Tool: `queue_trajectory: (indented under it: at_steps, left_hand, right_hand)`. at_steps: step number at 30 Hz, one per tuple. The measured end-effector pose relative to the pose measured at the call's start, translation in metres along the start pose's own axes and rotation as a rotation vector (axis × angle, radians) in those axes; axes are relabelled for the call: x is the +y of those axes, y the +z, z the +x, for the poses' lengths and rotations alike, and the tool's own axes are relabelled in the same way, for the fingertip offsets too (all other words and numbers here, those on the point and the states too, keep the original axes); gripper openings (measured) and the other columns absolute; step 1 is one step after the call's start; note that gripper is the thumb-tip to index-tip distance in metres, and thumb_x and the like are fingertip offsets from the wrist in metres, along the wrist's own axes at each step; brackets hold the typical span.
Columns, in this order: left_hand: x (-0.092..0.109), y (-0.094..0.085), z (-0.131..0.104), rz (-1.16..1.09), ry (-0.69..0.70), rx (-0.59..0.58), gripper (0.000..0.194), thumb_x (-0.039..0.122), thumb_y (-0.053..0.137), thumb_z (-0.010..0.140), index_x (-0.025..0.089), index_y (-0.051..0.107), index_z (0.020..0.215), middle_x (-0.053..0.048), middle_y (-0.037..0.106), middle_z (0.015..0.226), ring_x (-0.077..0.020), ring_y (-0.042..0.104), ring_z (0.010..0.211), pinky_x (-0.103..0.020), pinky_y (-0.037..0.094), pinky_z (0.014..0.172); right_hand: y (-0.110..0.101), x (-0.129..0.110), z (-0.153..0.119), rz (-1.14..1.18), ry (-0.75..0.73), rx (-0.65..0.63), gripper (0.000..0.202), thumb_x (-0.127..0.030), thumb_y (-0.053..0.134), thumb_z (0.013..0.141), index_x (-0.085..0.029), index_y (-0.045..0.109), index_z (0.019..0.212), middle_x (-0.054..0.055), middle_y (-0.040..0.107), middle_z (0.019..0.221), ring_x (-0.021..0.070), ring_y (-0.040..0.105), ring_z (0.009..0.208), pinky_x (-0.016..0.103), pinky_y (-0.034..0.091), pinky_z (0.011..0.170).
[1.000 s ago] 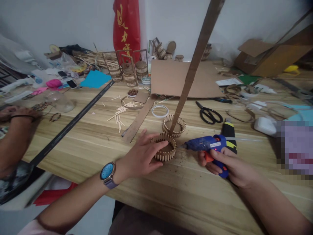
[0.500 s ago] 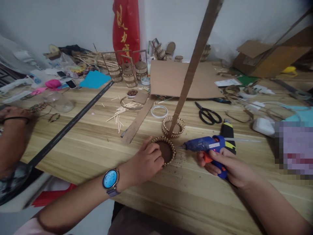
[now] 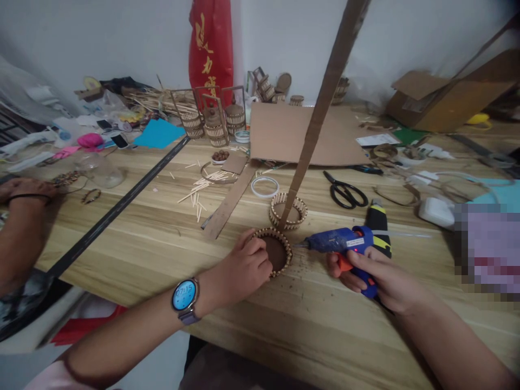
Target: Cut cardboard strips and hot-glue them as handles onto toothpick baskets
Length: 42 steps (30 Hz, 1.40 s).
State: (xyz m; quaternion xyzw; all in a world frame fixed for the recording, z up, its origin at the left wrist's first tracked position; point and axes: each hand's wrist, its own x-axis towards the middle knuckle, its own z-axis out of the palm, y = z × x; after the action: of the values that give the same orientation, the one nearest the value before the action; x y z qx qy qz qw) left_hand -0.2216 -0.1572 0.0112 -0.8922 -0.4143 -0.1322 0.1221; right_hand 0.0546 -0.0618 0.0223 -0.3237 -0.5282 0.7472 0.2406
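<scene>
My left hand, with a watch on the wrist, grips the left side of a round basket walled with small wooden sticks; its base is brown. In my right hand is a blue glue gun, a finger at its orange trigger and its nozzle pointing left, just right of the basket. A second stick-walled ring stands right behind the basket. One end of a long brown cardboard strip rests at that ring, and the strip slants up to the right.
Black scissors and a yellow-black tool lie right of the rings. Behind are loose sticks, a white tape roll, a cardboard sheet and small lantern-like baskets. Another person's arm rests at the left.
</scene>
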Motion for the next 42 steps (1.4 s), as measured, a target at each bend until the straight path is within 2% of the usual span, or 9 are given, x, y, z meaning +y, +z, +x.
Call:
queue_trajectory:
  at_steps: [4,9,14,21,27,31,35,39,42]
  left_hand:
    - [0.0,0.0,0.001,0.01,0.0,0.008,0.02,0.021,0.07,0.092,0.018,0.06,0.074,-0.001,0.065,0.076,-0.0243,0.056,0.095,-0.051,0.039,0.113]
    - [0.0,0.0,0.0,0.006,0.007,-0.006,0.02,0.02,0.069,0.092,0.019,0.06,0.075,-0.001,0.065,0.077,-0.0235,0.056,0.095,-0.051,0.038,0.114]
    - [-0.001,0.0,0.0,0.001,0.008,-0.001,0.019,0.019,0.068,0.093,0.018,0.06,0.076,-0.001,0.066,0.077,-0.0234,0.057,0.095,-0.051,0.037,0.114]
    - [-0.001,-0.001,0.001,0.015,0.013,-0.002,0.019,0.019,0.069,0.092,0.018,0.06,0.075,-0.001,0.065,0.077,-0.0235,0.056,0.094,-0.051,0.037,0.113]
    - [0.001,0.0,0.0,0.034,-0.002,0.004,0.021,0.023,0.072,0.09,0.018,0.06,0.075,-0.002,0.065,0.077,-0.0248,0.055,0.097,-0.052,0.035,0.114]
    - [0.0,0.002,-0.001,0.035,-0.012,-0.017,0.02,0.025,0.071,0.092,0.019,0.059,0.077,-0.001,0.064,0.079,-0.025,0.054,0.099,-0.053,0.036,0.114]
    - [0.002,0.001,-0.003,0.045,-0.024,-0.041,0.021,0.031,0.071,0.092,0.019,0.059,0.08,-0.003,0.063,0.086,-0.0257,0.053,0.102,-0.055,0.037,0.115]
    - [0.006,-0.002,-0.002,0.051,-0.07,-0.029,0.016,0.027,0.07,0.092,0.018,0.059,0.084,-0.005,0.062,0.096,-0.0255,0.053,0.103,-0.055,0.039,0.114]
    - [0.007,-0.003,-0.002,0.048,-0.078,-0.026,0.015,0.027,0.069,0.092,0.019,0.06,0.084,-0.005,0.061,0.098,-0.0263,0.053,0.104,-0.055,0.04,0.114]
  right_hand:
    - [-0.001,0.001,0.0,0.002,0.007,-0.012,0.052,-0.066,0.082,0.071,-0.015,0.076,0.072,0.001,0.056,0.05,0.0048,0.033,0.039,0.022,0.023,0.04]
    - [-0.001,0.0,0.0,0.015,0.019,0.01,0.051,-0.065,0.085,0.068,-0.015,0.077,0.073,0.005,0.063,0.058,0.004,0.034,0.039,0.022,0.024,0.041]
    - [0.001,-0.002,0.0,0.013,0.016,-0.009,0.05,-0.065,0.083,0.071,-0.015,0.077,0.071,-0.001,0.052,0.047,0.0049,0.032,0.039,0.022,0.022,0.041]
    - [-0.001,0.0,-0.001,0.03,0.016,0.019,0.047,-0.063,0.085,0.07,-0.016,0.077,0.073,0.006,0.068,0.065,0.0043,0.035,0.04,0.023,0.023,0.04]
    - [-0.003,-0.006,-0.002,0.049,-0.023,0.057,0.045,-0.062,0.085,0.071,-0.017,0.077,0.073,0.003,0.062,0.06,0.005,0.033,0.04,0.024,0.026,0.039]
    - [-0.007,-0.014,0.0,0.146,-0.12,0.231,0.034,-0.051,0.089,0.067,-0.023,0.077,0.082,0.003,0.069,0.076,0.0066,0.035,0.045,0.025,0.039,0.041]
    - [-0.014,-0.015,0.002,0.205,-0.142,0.315,0.035,-0.032,0.085,0.067,-0.026,0.073,0.099,0.003,0.072,0.097,0.0112,0.052,0.06,0.029,0.059,0.062]
    - [-0.017,-0.012,0.001,0.223,-0.056,0.322,0.046,-0.021,0.082,0.062,-0.028,0.07,0.106,0.003,0.07,0.117,0.0123,0.06,0.073,0.035,0.064,0.075]
    - [-0.015,-0.012,0.001,0.189,-0.071,0.319,0.046,-0.019,0.082,0.061,-0.027,0.069,0.105,0.004,0.069,0.123,0.0123,0.06,0.075,0.033,0.064,0.072]
